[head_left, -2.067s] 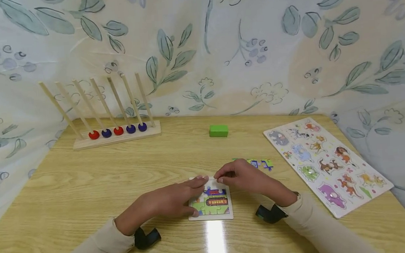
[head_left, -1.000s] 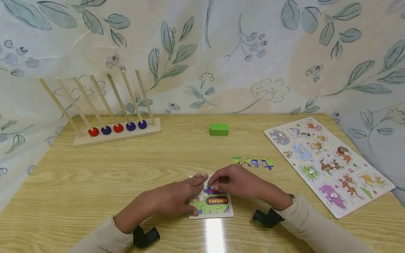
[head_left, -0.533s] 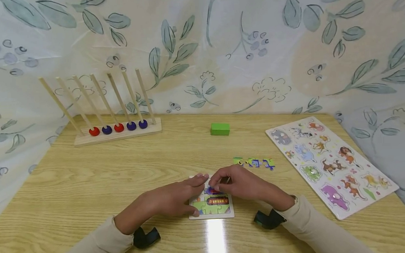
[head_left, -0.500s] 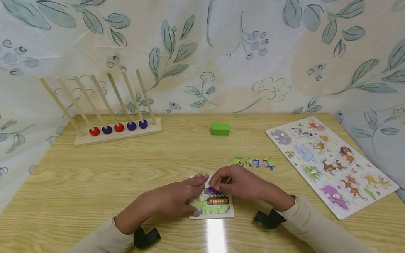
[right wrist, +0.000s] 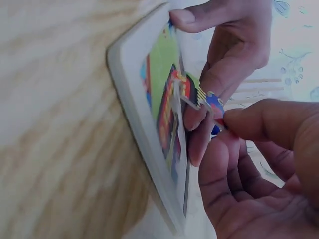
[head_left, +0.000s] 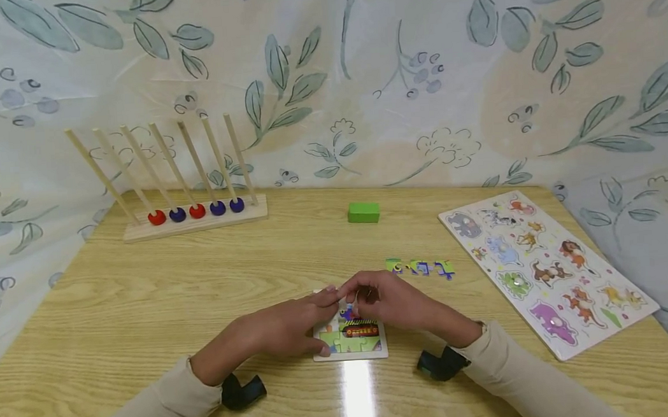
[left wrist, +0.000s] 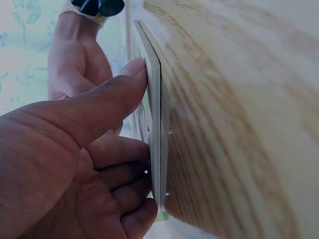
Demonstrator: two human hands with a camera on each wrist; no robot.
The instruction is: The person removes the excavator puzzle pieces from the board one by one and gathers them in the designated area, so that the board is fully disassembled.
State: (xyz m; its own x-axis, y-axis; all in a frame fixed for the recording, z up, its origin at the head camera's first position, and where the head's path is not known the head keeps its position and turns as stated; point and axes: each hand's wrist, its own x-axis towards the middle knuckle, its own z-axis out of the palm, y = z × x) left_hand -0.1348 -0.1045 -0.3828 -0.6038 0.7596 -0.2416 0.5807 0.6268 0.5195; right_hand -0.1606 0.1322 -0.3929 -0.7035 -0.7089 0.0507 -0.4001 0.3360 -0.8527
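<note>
A small jigsaw puzzle in a white tray (head_left: 351, 356) lies on the table, showing part of a picture of a tracked vehicle. My left hand (head_left: 280, 326) rests on the tray's left side, thumb near its front edge and fingers towards the back. In the right wrist view, a colourful jigsaw piece (right wrist: 212, 103) stands tilted above the picture, pinched between the thumb and forefinger of my right hand (right wrist: 264, 164). From the head view my right hand hides part of that piece. Several loose jigsaw pieces (head_left: 421, 268) lie behind my right hand.
At the back left stands a wooden peg rack (head_left: 197, 224) with red and blue beads. A green block (head_left: 363, 212) sits at the back middle. On the right lies an animal peg puzzle board (head_left: 550, 272). A patterned cloth (head_left: 398, 128) hangs behind the table.
My right hand moved from the tray's back edge over the picture, and now lifts a piece tilted near my left fingertips. The left hand stays in place.
</note>
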